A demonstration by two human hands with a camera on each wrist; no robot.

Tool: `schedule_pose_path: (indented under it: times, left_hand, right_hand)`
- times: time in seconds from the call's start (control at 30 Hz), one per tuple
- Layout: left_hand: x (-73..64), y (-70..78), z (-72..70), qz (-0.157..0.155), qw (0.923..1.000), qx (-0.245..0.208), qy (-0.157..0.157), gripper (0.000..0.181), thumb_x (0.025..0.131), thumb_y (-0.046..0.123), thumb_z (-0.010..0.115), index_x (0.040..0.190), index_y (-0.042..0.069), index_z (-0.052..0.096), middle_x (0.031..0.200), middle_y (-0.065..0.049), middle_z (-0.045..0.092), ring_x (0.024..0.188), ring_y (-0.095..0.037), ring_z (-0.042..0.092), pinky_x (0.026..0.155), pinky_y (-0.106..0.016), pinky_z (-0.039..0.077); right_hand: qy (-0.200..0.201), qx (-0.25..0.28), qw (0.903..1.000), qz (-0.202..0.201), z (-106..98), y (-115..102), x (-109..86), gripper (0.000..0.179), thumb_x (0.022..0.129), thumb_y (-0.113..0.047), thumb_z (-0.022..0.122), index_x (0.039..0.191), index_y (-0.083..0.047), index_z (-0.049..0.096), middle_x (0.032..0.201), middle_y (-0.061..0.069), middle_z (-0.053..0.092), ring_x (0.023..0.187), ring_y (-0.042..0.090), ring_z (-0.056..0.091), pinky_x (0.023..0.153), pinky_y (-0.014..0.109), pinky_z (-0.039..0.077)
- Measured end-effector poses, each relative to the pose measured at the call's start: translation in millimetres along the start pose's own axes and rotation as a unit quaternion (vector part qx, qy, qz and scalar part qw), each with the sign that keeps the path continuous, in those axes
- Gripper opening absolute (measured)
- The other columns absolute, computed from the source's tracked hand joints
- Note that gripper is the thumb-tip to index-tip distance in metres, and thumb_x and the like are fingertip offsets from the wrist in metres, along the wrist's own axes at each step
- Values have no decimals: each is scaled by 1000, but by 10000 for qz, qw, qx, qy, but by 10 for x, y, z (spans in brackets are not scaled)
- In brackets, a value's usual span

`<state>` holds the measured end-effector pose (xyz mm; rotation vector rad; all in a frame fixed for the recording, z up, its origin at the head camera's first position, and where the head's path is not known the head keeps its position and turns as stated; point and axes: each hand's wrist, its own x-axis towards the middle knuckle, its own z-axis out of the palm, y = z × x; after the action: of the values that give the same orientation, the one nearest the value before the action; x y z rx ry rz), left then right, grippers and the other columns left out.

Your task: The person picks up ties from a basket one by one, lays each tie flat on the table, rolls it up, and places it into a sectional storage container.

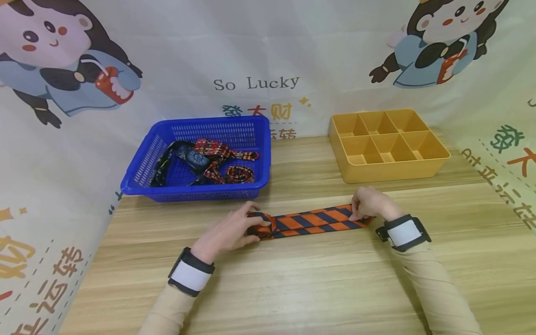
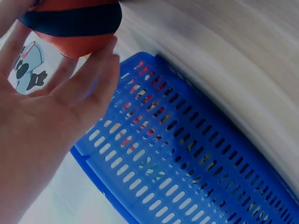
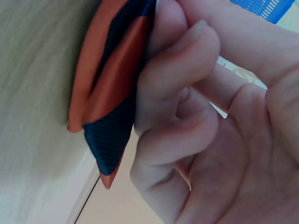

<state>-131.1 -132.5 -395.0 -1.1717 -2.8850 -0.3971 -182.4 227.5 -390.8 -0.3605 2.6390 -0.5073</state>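
Observation:
An orange and navy striped necktie (image 1: 318, 220) stretches across the wooden table, partly wound into a roll at its left end. My left hand (image 1: 230, 231) grips that roll, fingers behind it and thumb in front; the left wrist view shows the rolled tie (image 2: 74, 23) between the fingers. At the other end, my right hand (image 1: 369, 204) pinches the tie near its pointed tip. In the right wrist view the tip (image 3: 107, 149) hangs past the curled fingers (image 3: 175, 84), its fabric folded in layers.
Behind the left hand stands a blue perforated basket (image 1: 197, 191) holding several other ties, including a red patterned tie (image 1: 211, 148) and a dark blue rolled one (image 1: 193, 157). A yellow organizer box (image 1: 389, 172) with several compartments sits at the back right. Printed cloth (image 1: 310, 56) hangs behind the table.

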Motion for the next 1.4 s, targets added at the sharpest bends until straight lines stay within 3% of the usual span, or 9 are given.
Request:
schedule_pose_path:
  times: [0.17,0.27,0.4,0.53,0.77,0.9,1.07,1.27,1.4]
  left_hand:
    - [25,5,51,253,9989,362,140,39,85,17,70,123,18,62,114,-10,54,93,-22,60,83,-39,52]
    - [44,14,66,187,9981,557,185,35,86,21,69,120,16,60,108,-6,57,95,-21,60,83,-42,51]
    - [69,44,44,16,9994,309,155,28,84,25,71,110,16,65,114,-9,57,100,-24,61,84,-48,51]
    - [108,64,33,181,9997,89,162,29,83,18,73,112,16,68,118,-14,52,95,-24,61,82,-41,52]
    - [176,85,81,274,9984,481,101,30,86,21,70,114,16,61,108,-5,57,97,-25,59,85,-43,50]
    - [175,91,80,131,9997,200,96,28,84,25,72,109,18,63,113,-6,56,101,-25,60,84,-45,50]
    - [194,133,97,331,9992,-213,38,35,82,13,74,115,19,65,118,-12,48,100,-25,58,86,-40,51]
    - [375,293,112,727,9945,706,-264,44,86,17,68,128,24,59,119,-7,54,100,-24,52,88,-40,47]
    - [455,367,120,509,9953,717,-396,51,83,20,73,130,20,55,118,-5,58,100,-23,53,90,-40,47]
  right_hand:
    - [6,-5,10000,-63,0,1,-2,21,77,-19,78,67,-7,64,65,-1,57,58,10,53,53,21,40]
    - [4,-72,9999,-85,0,1,-4,21,78,-19,78,67,-7,64,64,-1,57,58,10,53,53,21,40]
    - [21,-91,9999,-92,-2,0,-7,21,78,-19,78,67,-7,63,63,-1,56,57,10,52,53,21,39]
    - [6,-96,9999,-96,-1,-6,-7,22,78,-18,77,66,-7,62,63,-1,55,58,11,51,53,21,38]
    - [-20,-88,9999,-76,14,-9,5,21,78,-18,77,67,-7,63,65,0,57,58,11,53,53,21,40]
    - [-24,-35,10000,-44,20,-10,11,20,78,-17,77,67,-6,64,65,0,58,58,11,54,53,21,40]
    - [-33,-8,10000,-42,17,-21,9,20,78,-16,77,67,-6,63,64,1,58,58,11,54,53,21,40]
    - [-56,-116,9999,-85,12,-27,2,22,79,-16,76,67,-7,61,65,1,57,58,11,53,53,21,40]
    - [-69,-319,9994,-148,15,-53,0,22,79,-17,76,67,-7,61,66,0,53,61,13,49,54,22,37]
